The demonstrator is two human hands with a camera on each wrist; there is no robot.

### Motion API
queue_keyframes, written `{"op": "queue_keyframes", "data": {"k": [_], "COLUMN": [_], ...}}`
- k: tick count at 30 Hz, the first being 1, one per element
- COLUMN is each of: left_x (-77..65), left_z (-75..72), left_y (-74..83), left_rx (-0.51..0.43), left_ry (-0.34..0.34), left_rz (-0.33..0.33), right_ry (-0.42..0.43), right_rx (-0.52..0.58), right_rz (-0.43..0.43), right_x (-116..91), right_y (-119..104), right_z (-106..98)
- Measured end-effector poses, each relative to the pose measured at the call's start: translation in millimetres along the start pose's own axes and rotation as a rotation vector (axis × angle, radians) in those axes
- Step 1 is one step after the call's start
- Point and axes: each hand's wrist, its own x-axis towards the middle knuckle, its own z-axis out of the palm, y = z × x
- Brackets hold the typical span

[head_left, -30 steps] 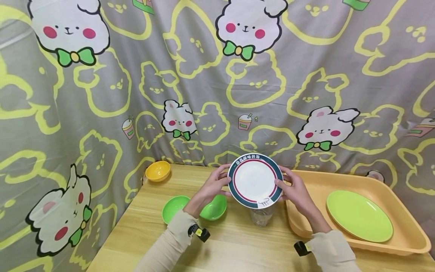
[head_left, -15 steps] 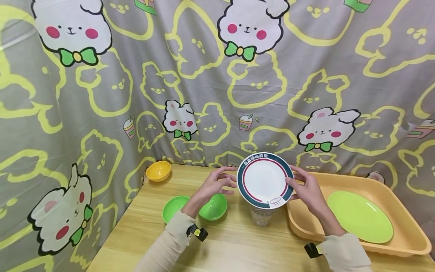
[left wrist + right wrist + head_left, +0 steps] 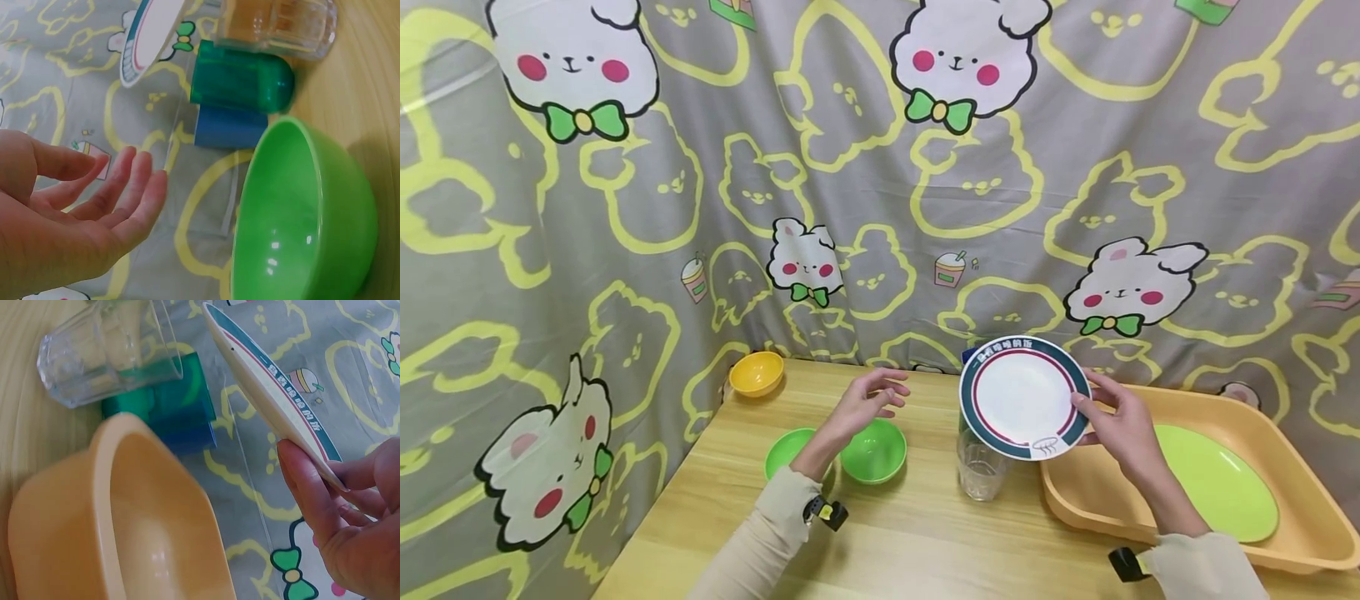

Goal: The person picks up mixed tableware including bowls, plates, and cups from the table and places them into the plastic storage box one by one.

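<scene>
A white plate [image 3: 1024, 398] with a dark green rim band, a red ring and lettering is held up in the air by its right edge. My right hand [image 3: 1122, 423] pinches that edge, thumb on the face and fingers behind, as the right wrist view shows. My left hand [image 3: 861, 407] holds nothing; its fingers are loosely bent, and it hovers above two green bowls [image 3: 875, 452]. Below the plate stands a clear glass [image 3: 981, 477], its upper part hidden in the head view. A green cup [image 3: 240, 78] and a blue cup [image 3: 230, 127] stand behind it.
At the right lies an orange tray [image 3: 1097, 508] with a lime green oval plate [image 3: 1225, 487] in it. A yellow bowl [image 3: 757, 374] sits at the far left corner of the wooden table [image 3: 917, 542]. A patterned curtain [image 3: 865, 192] hangs behind.
My left hand has let go of the plate and drawn back to the left. My right hand has carried the plate to the right, towards the orange tray, uncovering more of the glass.
</scene>
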Motion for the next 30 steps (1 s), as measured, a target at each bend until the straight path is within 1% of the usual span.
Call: {"op": "queue_keyframes", "data": {"k": [5, 7, 9, 14, 17, 18, 21, 24, 27, 29, 30], "left_x": [-1.2, -2.2, -3.4, -6.9, -6.4, -6.8, -7.1, -9.4, -11.0, -12.8, -13.9], "left_z": [-4.9, -7.0, -9.3, -15.9, -18.9, -19.7, -23.3, -28.2, -32.9, -36.0, -37.5], "left_y": [-0.7, -0.4, -0.1, -1.3, -2.5, -3.0, -4.6, -5.8, -6.8, -8.5, -9.3], "left_rx": [0.062, 0.091, 0.124, 0.155, 0.189, 0.202, 0.257, 0.307, 0.355, 0.379, 0.387], "left_ry": [0.036, 0.046, 0.052, 0.059, 0.062, 0.066, 0.075, 0.091, 0.102, 0.109, 0.111], "left_rz": [0.037, 0.052, 0.066, 0.088, 0.099, 0.116, 0.153, 0.177, 0.137, 0.113, 0.099], "right_ry": [0.025, 0.041, 0.056, 0.078, 0.083, 0.088, 0.091, 0.097, 0.107, 0.121, 0.129], "right_rx": [-0.045, -0.065, -0.095, -0.152, -0.184, -0.194, -0.194, -0.179, -0.184, -0.197, -0.222], "right_rz": [0.027, 0.024, 0.023, 0.029, 0.032, 0.032, 0.025, -0.004, -0.043, -0.046, -0.04], "right_x": [-3.7, -5.2, -6.3, -7.5, -9.0, -9.7, -10.4, -10.2, -10.7, -11.4, -12.0], "right_y": [5.4, 8.5, 11.7, 17.4, 20.0, 20.6, 24.6, 31.3, 40.4, 46.4, 49.0], "right_z": [-15.8, -23.0, -30.7, -49.2, -59.8, -63.3, -76.4, -90.8, -104.2, -112.0, -115.4]}}
